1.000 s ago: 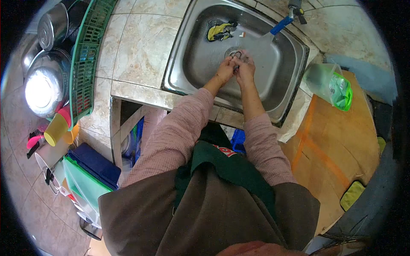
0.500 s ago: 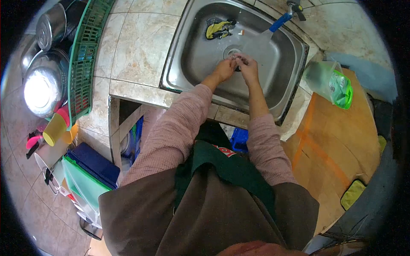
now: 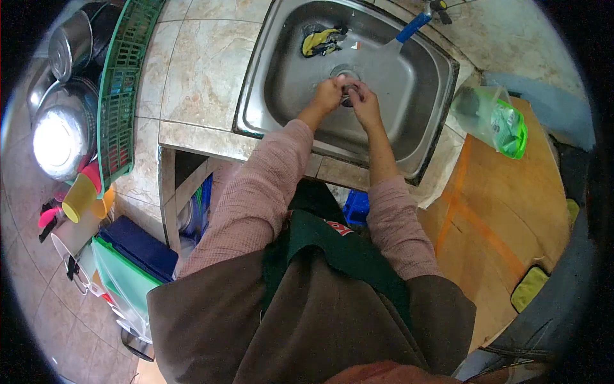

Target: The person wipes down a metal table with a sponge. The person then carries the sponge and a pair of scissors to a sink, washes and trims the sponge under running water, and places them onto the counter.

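Observation:
My left hand (image 3: 327, 96) and my right hand (image 3: 366, 107) meet over the steel sink (image 3: 400, 115), just in front of the round drain (image 3: 345, 72). Fingers of both are curled together around something small and dark. What it is I cannot make out, since the fingers cover most of it. Beyond the hands, a crumpled yellow-and-black cloth (image 3: 320, 42) lies wet on the sink floor, with a small whitish scrap (image 3: 355, 45) to its right. Water sprays from the tap's blue hose (image 3: 414, 28) at the upper right into the basin.
Left of the sink runs a tiled counter (image 3: 204, 70), with a green plastic basket (image 3: 118, 96) and metal pots (image 3: 64, 131) beyond. On the right, a clear container with a green lid (image 3: 510, 131) stands near a brown board (image 3: 492, 217). A yellow-green sponge (image 3: 529, 289) lies lower right.
Both hands stay together near the drain, with the fingers shifted slightly around the small dark thing. The whole view has moved a little.

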Demonstrator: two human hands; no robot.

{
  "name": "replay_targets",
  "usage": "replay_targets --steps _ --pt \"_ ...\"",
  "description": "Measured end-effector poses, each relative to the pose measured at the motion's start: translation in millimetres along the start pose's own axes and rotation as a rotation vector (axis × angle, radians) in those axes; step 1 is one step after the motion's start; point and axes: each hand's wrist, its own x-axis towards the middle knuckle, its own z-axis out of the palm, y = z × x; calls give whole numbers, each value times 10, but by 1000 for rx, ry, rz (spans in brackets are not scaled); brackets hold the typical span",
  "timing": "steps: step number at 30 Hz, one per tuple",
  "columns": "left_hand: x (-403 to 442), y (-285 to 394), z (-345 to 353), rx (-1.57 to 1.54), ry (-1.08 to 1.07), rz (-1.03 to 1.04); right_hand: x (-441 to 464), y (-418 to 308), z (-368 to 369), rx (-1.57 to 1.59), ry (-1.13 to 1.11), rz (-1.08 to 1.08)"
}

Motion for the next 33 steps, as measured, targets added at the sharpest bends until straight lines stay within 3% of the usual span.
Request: replay_targets --steps 2,5,9,11,14,18,24,26,29,33 --pt "-53 150 -143 -327 -191 -357 -26 -68 25 129 -25 -66" --pt "-44 95 -205 -565 -254 -370 -60 -178 46 101 -42 -111" --pt "-20 17 -297 -570 -307 -352 -15 -93 74 83 -67 -16" --pt "56 -151 -293 -572 -430 -317 -17 -90 93 202 -79 -16" --pt "-37 64 -401 -535 -439 -331 -67 -238 71 255 -104 52" --pt "-34 -53 -347 -580 -405 -280 -60 -178 75 359 -131 16" --pt "-134 135 -348 -610 -312 -295 -95 -254 100 192 -58 66" --pt "-143 176 -395 -406 -419 -148 -64 -170 136 347 -27 47" --pt "-169 197 -340 -449 -408 -123 -100 -247 135 484 -29 53" --pt "-177 177 -220 -393 -327 -45 -70 -283 119 386 53 13"
